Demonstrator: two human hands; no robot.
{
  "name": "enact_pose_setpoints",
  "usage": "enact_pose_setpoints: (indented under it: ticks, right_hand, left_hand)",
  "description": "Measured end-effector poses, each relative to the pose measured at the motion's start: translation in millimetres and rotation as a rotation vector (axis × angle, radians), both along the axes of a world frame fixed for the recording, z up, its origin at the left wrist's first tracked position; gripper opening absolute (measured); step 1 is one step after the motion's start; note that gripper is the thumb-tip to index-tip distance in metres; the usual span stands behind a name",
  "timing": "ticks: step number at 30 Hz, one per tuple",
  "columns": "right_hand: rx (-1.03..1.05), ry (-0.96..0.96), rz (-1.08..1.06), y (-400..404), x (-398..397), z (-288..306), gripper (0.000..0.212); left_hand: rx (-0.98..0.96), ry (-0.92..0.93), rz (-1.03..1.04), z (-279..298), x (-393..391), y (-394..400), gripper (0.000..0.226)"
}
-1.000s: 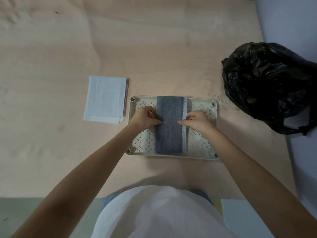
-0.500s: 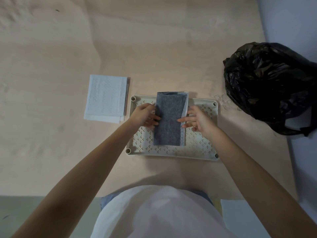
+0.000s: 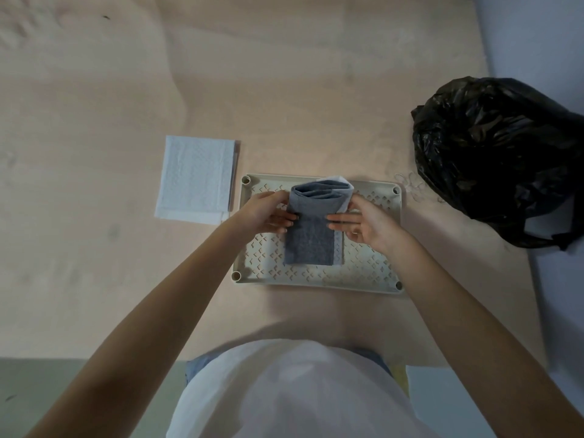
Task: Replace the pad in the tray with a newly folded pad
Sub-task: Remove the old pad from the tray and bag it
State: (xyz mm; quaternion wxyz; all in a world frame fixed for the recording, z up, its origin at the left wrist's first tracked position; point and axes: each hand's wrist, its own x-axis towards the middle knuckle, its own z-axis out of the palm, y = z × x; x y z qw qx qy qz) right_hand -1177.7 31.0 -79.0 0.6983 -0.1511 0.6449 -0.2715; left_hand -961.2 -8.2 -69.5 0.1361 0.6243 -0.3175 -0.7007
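Note:
A grey pad (image 3: 311, 235) with a white underside hangs over the middle of the cream perforated tray (image 3: 369, 273). My left hand (image 3: 268, 213) grips its left edge and my right hand (image 3: 363, 224) grips its right edge. The pad's far end is raised and bends over toward me, showing folded layers. Its near end hangs low over the tray's front half. A clean white folded pad (image 3: 196, 180) lies flat on the table just left of the tray.
A crumpled black plastic bag (image 3: 502, 159) sits at the table's right edge, beyond the tray. A few thin rubber bands (image 3: 410, 184) lie between the bag and the tray. The light wooden table (image 3: 126, 74) stretches away behind and to the left.
The grey pad lay flat across the tray under both hands. Both hands have since gripped its sides and lifted it, and its far end now bends over.

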Motion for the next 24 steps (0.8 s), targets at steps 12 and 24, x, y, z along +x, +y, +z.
enact_pose_setpoints:
  ticks: [12,24]
  right_hand:
    - [-0.057,0.087,0.098,6,-3,5,0.038]
    - [-0.154,0.294,0.255,31,11,-3,0.065]
  left_hand:
    - [-0.079,0.072,-0.112,0,9,11,0.042]
    - [-0.397,-0.155,-0.311,-22,5,33,0.048]
